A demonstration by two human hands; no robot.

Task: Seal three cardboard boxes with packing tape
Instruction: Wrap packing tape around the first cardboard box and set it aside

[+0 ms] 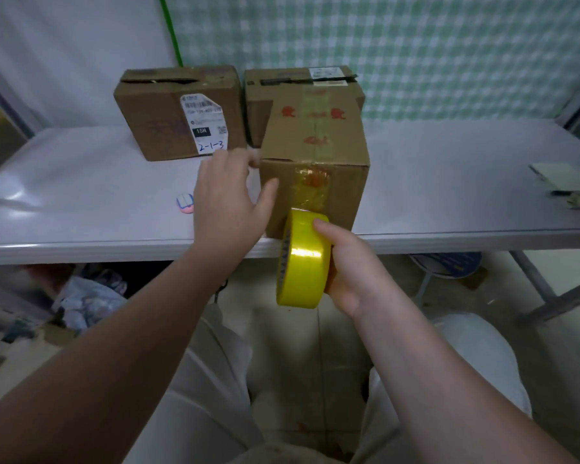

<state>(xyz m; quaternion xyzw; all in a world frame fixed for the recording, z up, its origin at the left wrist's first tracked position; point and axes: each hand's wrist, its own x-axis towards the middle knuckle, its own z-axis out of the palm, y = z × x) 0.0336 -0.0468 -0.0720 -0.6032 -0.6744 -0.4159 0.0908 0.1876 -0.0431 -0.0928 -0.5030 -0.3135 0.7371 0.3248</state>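
Note:
A cardboard box [342, 152] with red print stands at the table's front edge. A strip of clear tape runs along its top seam and down its near face. My right hand [352, 272] grips a yellow tape roll [302, 262] just below that face, the tape still joined to the box. My left hand [230, 199] is spread open against the box's left side, thumb on the near face. Two other boxes stand behind: one with a white label [161, 112] at the left, one [295, 83] partly hidden behind the front box.
The white table [81, 182] carries a small pink and blue object [185, 203] left of my hand and a folded pale item [566, 184] at the right edge. Under the table lie bags and clutter; a stool stands at the right.

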